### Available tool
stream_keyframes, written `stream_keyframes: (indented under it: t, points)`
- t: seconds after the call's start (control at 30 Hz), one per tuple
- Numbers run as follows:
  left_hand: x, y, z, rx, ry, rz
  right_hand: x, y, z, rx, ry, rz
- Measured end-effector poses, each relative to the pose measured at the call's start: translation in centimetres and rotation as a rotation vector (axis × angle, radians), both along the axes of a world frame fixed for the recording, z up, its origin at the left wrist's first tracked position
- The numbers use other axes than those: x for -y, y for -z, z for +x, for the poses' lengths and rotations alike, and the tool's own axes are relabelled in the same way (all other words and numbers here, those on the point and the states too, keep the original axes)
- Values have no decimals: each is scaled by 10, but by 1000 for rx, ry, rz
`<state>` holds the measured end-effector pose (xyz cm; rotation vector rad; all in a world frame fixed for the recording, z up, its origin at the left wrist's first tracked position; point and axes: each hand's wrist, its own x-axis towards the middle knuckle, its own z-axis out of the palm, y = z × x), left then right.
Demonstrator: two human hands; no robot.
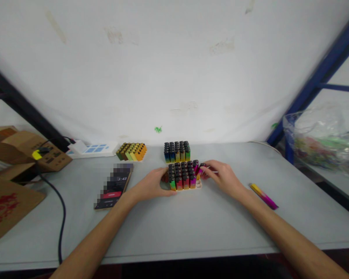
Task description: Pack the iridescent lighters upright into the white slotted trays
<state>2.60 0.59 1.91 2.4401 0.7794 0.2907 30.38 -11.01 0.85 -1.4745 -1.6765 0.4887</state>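
Several lighters (182,176) with black tops and green, red and purple bodies stand upright in rows in a pale tray (199,185). My left hand (155,183) is closed around the tray's left end, its thumb along the front edge. At the right end, my right hand (219,175) pinches a purple-and-yellow lighter (200,170), tilted over the tray's pale exposed slots. Its lower end is close to the slots; whether it touches them I cannot tell. To the right lies a slim yellow-to-purple piece (264,196), its kind unclear.
Behind stands another block of lighters (177,152); yellow-green and orange ones (131,151) sit farther left. A phone (114,186), a power strip (95,149), a black cable (63,209) and cardboard boxes (11,205) occupy the left. A clear plastic bag (322,135) is at the right.
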Motion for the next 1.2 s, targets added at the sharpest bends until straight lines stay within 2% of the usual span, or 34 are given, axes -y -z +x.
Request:
stream_keyframes:
  t: [0.1,0.3,0.4,0.47,0.6,0.67,0.77,0.87,0.97,1.07,1.13,1.2]
  points:
    - [0,0,0,4,-1,2,1,-3,-3,214,-60,49]
    - [0,0,0,2,-3,-4,4,-11,-2,305,-94,-8]
    - [0,0,0,-14,-14,10,10,-21,22,357,-107,-102]
    - [0,0,-1,-17,-17,16,18,-27,50,382,-13,-167]
    - [0,-1,0,-19,-5,5,42,-35,115,351,228,-397]
    - [0,-2,0,-23,-7,9,55,-39,139,373,277,-522]
    - [0,-2,0,-20,-3,17,68,-42,151,358,262,-750]
    - [0,-2,0,-22,-2,24,67,-42,143,270,209,-892]
    - [-1,-1,0,-16,3,18,58,-40,132,278,208,-888]
    - [-1,1,-1,-6,10,11,47,-40,123,351,171,-810]
    - [-1,1,-1,-3,10,8,39,-41,117,374,91,-695]
    - [-1,1,-1,-1,7,3,32,-41,109,349,49,-504]
